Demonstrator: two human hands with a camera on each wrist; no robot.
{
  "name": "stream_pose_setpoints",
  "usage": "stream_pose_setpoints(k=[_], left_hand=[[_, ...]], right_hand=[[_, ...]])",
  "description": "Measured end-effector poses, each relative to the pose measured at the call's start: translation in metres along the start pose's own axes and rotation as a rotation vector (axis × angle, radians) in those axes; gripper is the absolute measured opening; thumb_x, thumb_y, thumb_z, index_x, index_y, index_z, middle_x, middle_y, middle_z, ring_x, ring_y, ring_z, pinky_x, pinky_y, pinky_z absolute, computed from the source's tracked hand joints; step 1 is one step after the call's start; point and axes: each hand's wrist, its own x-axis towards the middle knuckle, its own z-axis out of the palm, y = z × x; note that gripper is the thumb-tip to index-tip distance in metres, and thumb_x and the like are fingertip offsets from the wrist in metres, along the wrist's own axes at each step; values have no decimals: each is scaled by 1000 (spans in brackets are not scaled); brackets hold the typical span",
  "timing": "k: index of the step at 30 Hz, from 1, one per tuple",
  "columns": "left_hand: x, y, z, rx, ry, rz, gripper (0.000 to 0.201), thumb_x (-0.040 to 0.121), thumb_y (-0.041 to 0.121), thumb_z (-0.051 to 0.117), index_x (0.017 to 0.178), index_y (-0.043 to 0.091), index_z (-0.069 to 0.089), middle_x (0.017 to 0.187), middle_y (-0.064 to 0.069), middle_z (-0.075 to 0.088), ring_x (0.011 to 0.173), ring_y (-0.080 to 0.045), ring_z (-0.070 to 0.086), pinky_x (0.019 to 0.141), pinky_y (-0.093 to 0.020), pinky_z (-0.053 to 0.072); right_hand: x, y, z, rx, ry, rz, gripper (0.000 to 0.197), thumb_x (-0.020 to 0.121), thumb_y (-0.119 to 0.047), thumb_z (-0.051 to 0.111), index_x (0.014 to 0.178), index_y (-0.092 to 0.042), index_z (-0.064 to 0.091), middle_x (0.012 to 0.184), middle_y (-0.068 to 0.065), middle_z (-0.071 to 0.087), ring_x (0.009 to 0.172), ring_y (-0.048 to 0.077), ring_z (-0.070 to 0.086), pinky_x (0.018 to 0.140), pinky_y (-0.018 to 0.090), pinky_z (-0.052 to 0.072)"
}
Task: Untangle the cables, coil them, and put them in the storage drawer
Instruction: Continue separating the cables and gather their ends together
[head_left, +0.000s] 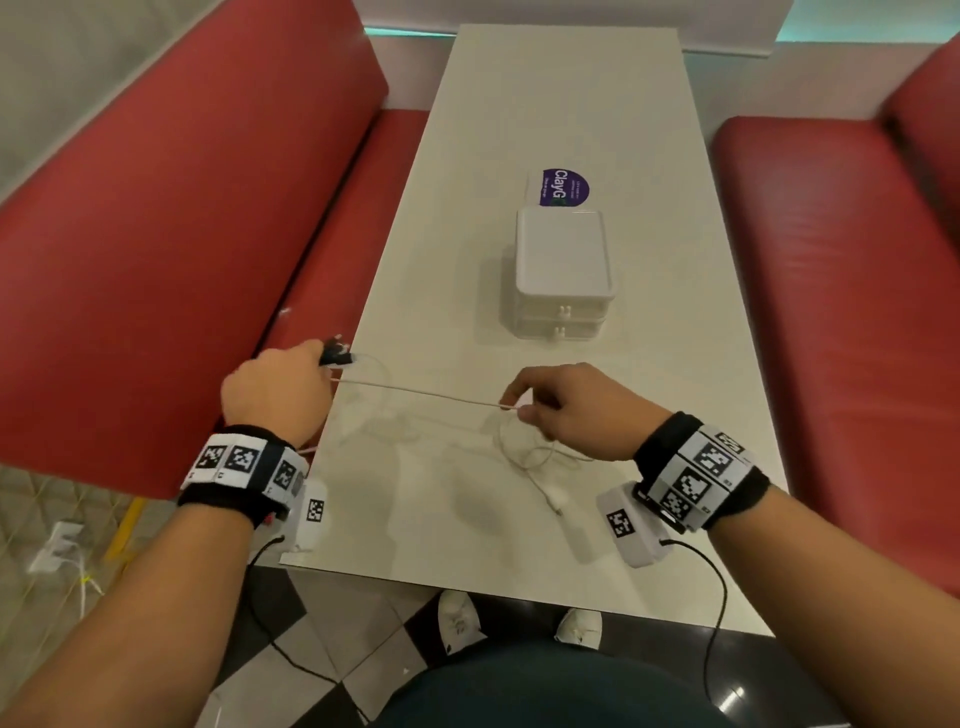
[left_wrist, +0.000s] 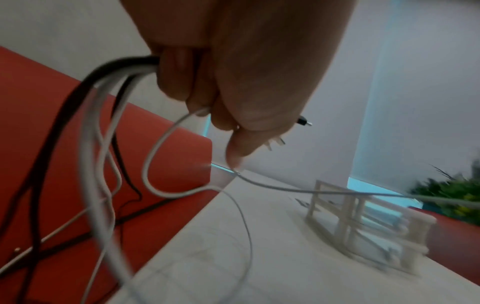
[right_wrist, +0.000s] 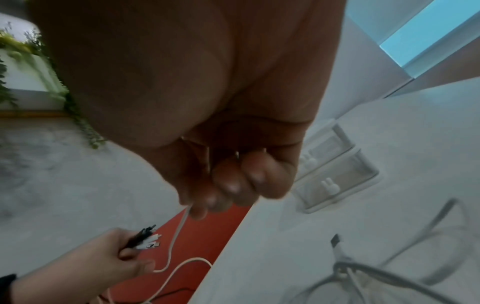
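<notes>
From my head view the light is soft and even, with a cyan glow along the top edge and faint shadows beneath the white plastic drawer box (head_left: 563, 270) on the glossy white table (head_left: 519, 130). Straight edges bow toward the frame corners. Both wrist views are dimmer and smeared by motion blur; my left hand (left_wrist: 233, 67) and right hand (right_wrist: 187, 92) fill them, dark and underexposed.

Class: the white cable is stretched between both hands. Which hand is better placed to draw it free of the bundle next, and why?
Probably the right hand: it pinches only the white cable, while the left hand grips the bundle of cable ends as an anchor.
</notes>
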Motion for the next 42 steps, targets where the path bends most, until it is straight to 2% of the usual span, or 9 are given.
stream_pose_setpoints(k=[5, 9, 12, 15, 25, 30, 33, 38, 42], left_hand=[[23, -71, -23, 64, 220, -195, 19, 79, 15, 57, 96, 21, 61, 65, -22, 58, 64, -48, 61, 62, -44, 49], [41, -127, -24, 196, 104, -74, 14, 82, 28, 52, 76, 19, 60, 80, -3, 39, 59, -36, 53, 61, -49, 53], [24, -94, -29, 208, -23, 70, 18, 79, 39, 72, 79, 24, 62, 92, 2, 35, 63, -34, 59, 55, -41, 49], [9, -54, -20, 141, -140, 175, 33, 81, 58, 65, 84, 27, 56, 91, 3, 47, 72, -31, 63, 60, -37, 50], [-47, 91, 10, -625, -399, 519, 12, 101, 31, 43, 95, 21, 47, 81, 1, 62, 75, -24, 59, 69, -43, 48], [-58, 105, 19, -937, -567, 394, 20, 103, 31, 40, 94, 20, 54, 70, -5, 71, 65, -20, 68, 66, -38, 53], [-59, 102, 19, -1109, -681, 262, 21, 105, 27, 40, 99, 11, 51, 64, -16, 65, 55, -34, 67, 57, -41, 54], [-55, 107, 18, -1146, -674, 266, 17, 104, 25, 42, 97, 16, 56, 58, -1, 52, 65, -27, 69, 67, -37, 46], [-58, 110, 19, -1260, -760, 165, 22, 104, 21, 41, 83, 17, 49, 56, 3, 36, 46, -14, 37, 50, -30, 30]], right_hand=[[-4, 15, -11, -33, 35, 72, 7, 90, -27, 67, 95, -29, 73, 83, -10, 73, 70, -1, 65, 68, 20, 49], [-18, 24, 11, -114, -191, 172, 23, 82, -39, 79, 81, -18, 72, 72, -1, 74, 61, 13, 69, 60, 28, 58], [-20, 32, 48, -366, -307, 177, 42, 78, -49, 81, 93, -12, 66, 86, 2, 69, 72, 18, 60, 56, 24, 42], [-13, 36, 64, -405, -279, 139, 24, 85, -26, 76, 94, -9, 63, 90, 6, 66, 80, 26, 62, 62, 30, 45], [-6, 0, 44, -412, -176, -168, 18, 93, -17, 61, 105, -21, 75, 95, 1, 63, 82, 21, 61, 73, 33, 49], [-10, -17, 24, -85, -1, -164, 20, 87, -11, 72, 99, -24, 81, 80, -16, 71, 71, -1, 60, 71, 12, 44], [-11, -13, 17, 23, 129, -26, 12, 85, -19, 79, 96, -21, 80, 80, -9, 75, 68, 4, 64, 69, 17, 50], [-10, -10, 18, 131, 146, 19, 12, 78, -18, 86, 86, -18, 77, 67, -6, 72, 59, 11, 65, 57, 15, 49], [-6, -6, 14, 147, 174, -7, 10, 81, -13, 83, 88, -19, 82, 69, -13, 71, 58, 3, 61, 58, 14, 47]])
